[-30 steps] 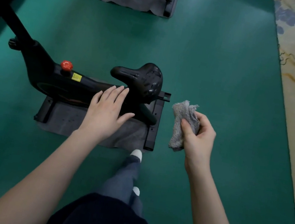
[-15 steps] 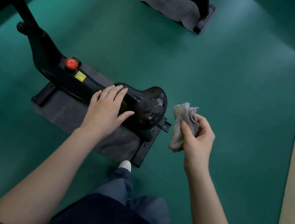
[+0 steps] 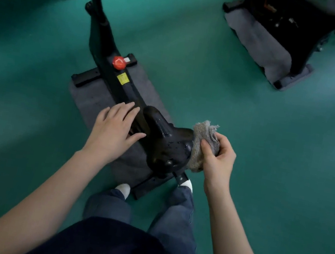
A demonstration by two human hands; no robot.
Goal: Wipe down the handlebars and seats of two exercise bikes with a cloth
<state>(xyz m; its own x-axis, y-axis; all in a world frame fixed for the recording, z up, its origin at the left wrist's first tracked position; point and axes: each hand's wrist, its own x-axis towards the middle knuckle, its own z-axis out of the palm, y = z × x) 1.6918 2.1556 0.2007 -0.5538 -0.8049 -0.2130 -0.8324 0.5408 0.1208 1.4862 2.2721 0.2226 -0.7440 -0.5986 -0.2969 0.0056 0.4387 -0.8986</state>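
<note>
**Cloth at the seat's right edge**

Farthest left of the seat [image 3: 163, 144], a grey mat [image 3: 92, 96] lies on the green floor [image 3: 22, 102] under the bike [image 3: 102, 34]. The bike's black frame runs up and away from the seat's nose. A red knob [image 3: 119, 62] sits on that frame beyond the seat. A yellow label [image 3: 122, 78] lies between the knob and the seat.

My left hand [image 3: 114, 131] is just left of the seat's nose. It is flat, fingers straight and together, and holds nothing. Its thumb points at the nose. I cannot tell whether the palm rests on the frame or is above it.

The seat is black and glossy, with small bright wet-looking spots on top. My two white socks [image 3: 124, 188] show just behind it, at the rear foot of the bike.

At the seat's right edge is the grey cloth [image 3: 201, 145], bunched up. My right hand [image 3: 218, 159] grips it, with the thumb across the front and the fingers curled behind. The cloth overlaps the seat's right rear side and seems to touch it.

Well right of the seat and farther off stands the second bike [image 3: 290, 21], on a grey mat of its own.
</note>
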